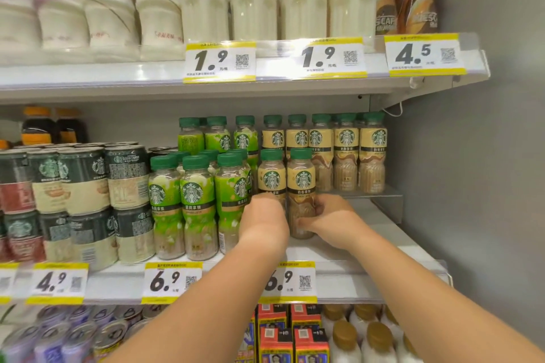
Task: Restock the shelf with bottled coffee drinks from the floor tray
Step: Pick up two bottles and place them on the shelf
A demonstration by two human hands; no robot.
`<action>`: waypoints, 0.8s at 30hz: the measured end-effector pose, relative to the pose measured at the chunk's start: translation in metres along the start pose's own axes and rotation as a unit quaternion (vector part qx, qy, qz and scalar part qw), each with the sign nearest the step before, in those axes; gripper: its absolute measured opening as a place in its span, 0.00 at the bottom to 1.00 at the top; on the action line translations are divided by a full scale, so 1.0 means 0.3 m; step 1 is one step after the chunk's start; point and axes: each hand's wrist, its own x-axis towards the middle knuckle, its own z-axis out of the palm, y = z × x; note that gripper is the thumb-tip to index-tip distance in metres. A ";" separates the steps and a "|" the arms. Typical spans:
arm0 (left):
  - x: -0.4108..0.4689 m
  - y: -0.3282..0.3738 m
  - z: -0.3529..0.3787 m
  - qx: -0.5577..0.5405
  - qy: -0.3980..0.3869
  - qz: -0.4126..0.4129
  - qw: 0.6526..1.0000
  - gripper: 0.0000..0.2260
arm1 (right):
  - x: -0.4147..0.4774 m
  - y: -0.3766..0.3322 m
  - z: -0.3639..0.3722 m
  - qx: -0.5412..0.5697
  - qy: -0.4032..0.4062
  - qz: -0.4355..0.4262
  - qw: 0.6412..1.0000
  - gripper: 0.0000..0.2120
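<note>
The big white shelf runs across the middle of the picture, with bare space at the right. Green bottles crowd the middle, and dark cans stack up at the left. More tan bottles stand in a row behind. Two tan coffee bottles sit at the front. The left hand wraps one tan bottle. The right hand grips the other tan bottle, just beside it.
</note>
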 end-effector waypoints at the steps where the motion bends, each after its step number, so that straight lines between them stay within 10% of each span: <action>1: 0.003 0.000 0.002 0.002 0.001 0.000 1.000 0.07 | 0.000 -0.004 0.001 -0.004 0.008 0.005 1.000 0.17; 24: -0.013 -0.007 -0.023 -0.014 -0.026 0.012 0.999 0.10 | -0.024 -0.015 0.004 -0.067 0.028 0.019 0.997 0.19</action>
